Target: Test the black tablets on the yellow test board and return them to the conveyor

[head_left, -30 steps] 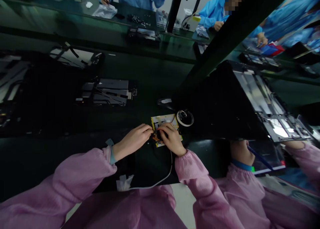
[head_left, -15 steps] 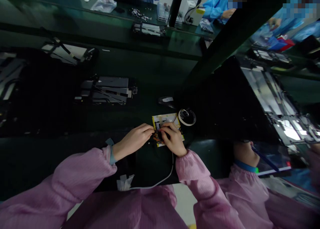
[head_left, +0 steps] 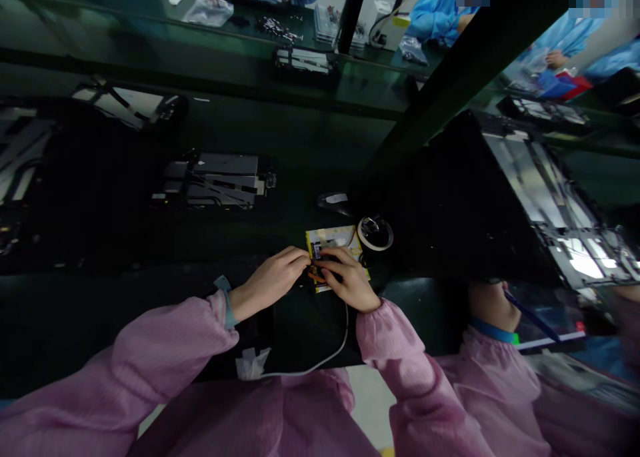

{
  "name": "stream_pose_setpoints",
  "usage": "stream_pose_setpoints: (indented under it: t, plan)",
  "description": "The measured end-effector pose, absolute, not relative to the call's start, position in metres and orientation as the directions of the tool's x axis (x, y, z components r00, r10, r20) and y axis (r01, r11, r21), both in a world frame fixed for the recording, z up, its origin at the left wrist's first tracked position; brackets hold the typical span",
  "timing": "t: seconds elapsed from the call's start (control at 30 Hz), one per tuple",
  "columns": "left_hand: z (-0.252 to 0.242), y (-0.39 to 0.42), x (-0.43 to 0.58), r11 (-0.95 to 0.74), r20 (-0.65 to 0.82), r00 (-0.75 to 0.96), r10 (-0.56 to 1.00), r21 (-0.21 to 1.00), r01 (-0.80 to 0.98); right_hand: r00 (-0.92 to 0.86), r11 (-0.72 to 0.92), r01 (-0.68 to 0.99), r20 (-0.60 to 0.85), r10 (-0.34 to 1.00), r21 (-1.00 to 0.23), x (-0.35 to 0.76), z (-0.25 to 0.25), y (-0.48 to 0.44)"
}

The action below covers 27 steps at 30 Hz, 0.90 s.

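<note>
A small flat board with yellow edges [head_left: 345, 233] and a pale top lies in front of me, with a dark part and an orange strip near its left side. My left hand [head_left: 273, 274] comes in from the left, thumb and fingers pinched together at the board's left edge. What it pinches is hidden. Over the board is my right hand [head_left: 353, 280], its fingers bent and its thumb and index fingertips close together at the dark part. Anything between those tips is too small to make out. Beside the board's upper right corner rests a round ring-shaped item [head_left: 376, 234].
A computer mouse [head_left: 335, 202] lies behind the board. Opened device bodies [head_left: 227, 177] are at left, and a black stack topped by another [head_left: 530, 184] stands right. A slanted post [head_left: 450, 104] crosses the bench. A white cable [head_left: 333, 357] runs below. A co-worker's hand [head_left: 493, 307] is at right.
My right hand's fingers have straightened a little and its thumb sits nearer the index finger. My left hand stays at the board's left edge. The view has shifted slightly.
</note>
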<state>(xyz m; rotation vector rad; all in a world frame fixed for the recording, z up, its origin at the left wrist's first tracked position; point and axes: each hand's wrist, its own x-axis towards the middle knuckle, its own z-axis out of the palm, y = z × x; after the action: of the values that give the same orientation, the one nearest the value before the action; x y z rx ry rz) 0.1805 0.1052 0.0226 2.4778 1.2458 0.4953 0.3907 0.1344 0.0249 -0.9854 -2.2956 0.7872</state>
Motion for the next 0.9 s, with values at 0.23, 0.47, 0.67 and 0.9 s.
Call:
stream_pose_setpoints:
  t: [0.23, 0.47, 0.67, 0.9]
  plan:
    - [0.023, 0.105, 0.181, -0.568, 0.152, 0.562, 0.813, 0.418, 0.709, -0.627, 0.588, 0.45, 0.232, 0.744, -0.672, 0.392, 0.024, 0.136]
    - [0.02, 0.107, 0.183, -0.574, 0.177, 0.554, 0.813, 0.4, 0.715, -0.659, 0.654, 0.482, 0.251, 0.709, -0.582, 0.385, 0.024, 0.133]
    - [0.049, 0.093, 0.185, -0.56, 0.364, 0.44, 0.821, 0.367, 0.742, -0.417, 0.494, 0.49, 0.304, 0.857, -0.718, 0.412, 0.049, 0.127]
    - [0.056, 0.079, 0.214, -0.613, 0.183, 0.586, 0.789, 0.281, 0.738, -0.321, 0.381, 0.699, 0.211, 0.923, -0.605, 0.454, 0.056, 0.077]
